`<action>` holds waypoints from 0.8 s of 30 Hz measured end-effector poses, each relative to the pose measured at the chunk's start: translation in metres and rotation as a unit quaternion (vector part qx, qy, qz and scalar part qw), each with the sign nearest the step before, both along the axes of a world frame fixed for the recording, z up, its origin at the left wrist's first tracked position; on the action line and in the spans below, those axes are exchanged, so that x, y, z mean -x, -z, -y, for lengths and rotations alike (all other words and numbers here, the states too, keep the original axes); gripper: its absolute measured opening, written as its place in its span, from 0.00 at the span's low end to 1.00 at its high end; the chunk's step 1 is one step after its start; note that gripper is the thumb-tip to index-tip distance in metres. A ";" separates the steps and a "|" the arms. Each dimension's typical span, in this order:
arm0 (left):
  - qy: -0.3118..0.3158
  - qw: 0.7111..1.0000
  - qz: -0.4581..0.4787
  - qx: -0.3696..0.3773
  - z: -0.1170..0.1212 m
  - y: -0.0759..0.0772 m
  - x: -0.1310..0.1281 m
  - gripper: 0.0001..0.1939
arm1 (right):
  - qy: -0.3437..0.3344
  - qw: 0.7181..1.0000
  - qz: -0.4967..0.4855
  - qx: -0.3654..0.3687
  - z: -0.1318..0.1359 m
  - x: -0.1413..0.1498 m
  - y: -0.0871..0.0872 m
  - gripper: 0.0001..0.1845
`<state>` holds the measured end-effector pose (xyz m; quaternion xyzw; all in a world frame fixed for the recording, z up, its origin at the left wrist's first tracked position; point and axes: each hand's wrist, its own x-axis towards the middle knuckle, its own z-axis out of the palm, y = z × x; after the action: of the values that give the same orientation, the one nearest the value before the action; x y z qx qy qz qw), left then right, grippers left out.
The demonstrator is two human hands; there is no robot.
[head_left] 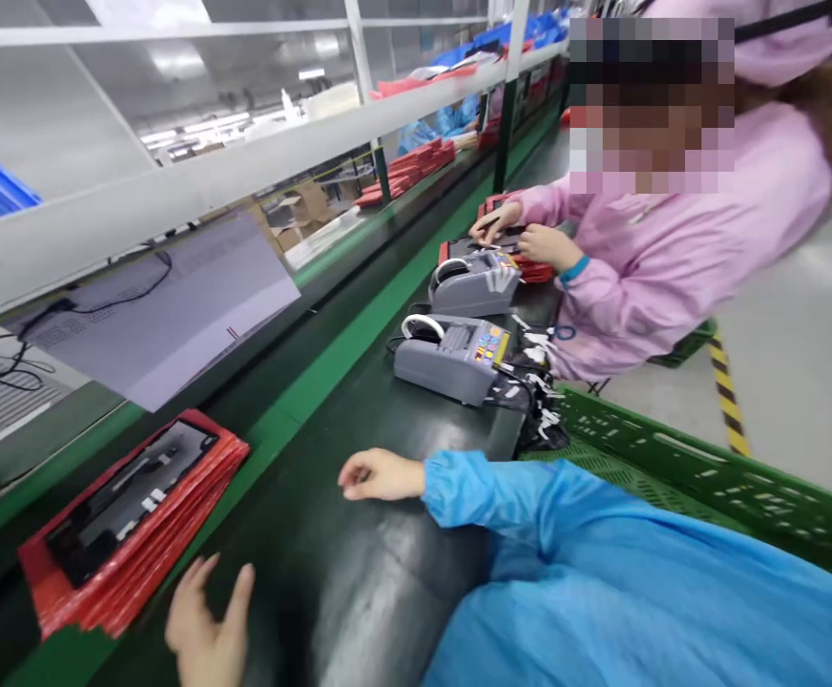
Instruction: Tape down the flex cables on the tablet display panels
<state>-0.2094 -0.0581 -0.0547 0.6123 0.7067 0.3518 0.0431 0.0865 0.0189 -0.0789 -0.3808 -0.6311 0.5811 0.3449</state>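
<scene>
My left hand [208,625] is at the bottom left, thumb and fingers spread, holding nothing and slightly blurred. Just beyond its fingertips, a stack of red plastic bags [158,549] leans at an angle, with a flat black panel [134,496] bearing small white strips on top. In the middle, over the dark work surface [294,534], hovers my right hand [380,474] in a blue sleeve. Its fingers are loosely curled, a gap shows between thumb and forefinger, and nothing is visible in it.
Two grey tape dispensers [451,358] stand beyond my right hand. Past them, a co-worker in pink [674,248] handles dark panels on red bags. A green crate [674,477] is beside my right arm. Printed sheets [173,305] hang from the white rail [244,157].
</scene>
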 end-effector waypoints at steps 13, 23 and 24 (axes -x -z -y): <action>0.144 0.988 -0.050 0.007 0.017 0.052 -0.143 0.27 | 0.168 0.955 0.126 -0.210 0.090 -0.107 0.055 0.04; 0.092 0.984 -0.150 0.000 0.007 0.077 -0.106 0.22 | 0.104 0.940 0.166 -0.279 0.080 -0.107 0.054 0.07; 0.084 0.984 -0.156 0.004 0.007 0.077 -0.104 0.22 | 0.104 0.939 0.165 -0.282 0.080 -0.107 0.054 0.07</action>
<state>-0.1050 -0.0648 -0.1320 0.7164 0.6526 0.2442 -0.0358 0.1930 -0.0607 -0.1328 -0.4221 -0.7741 0.2691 0.3875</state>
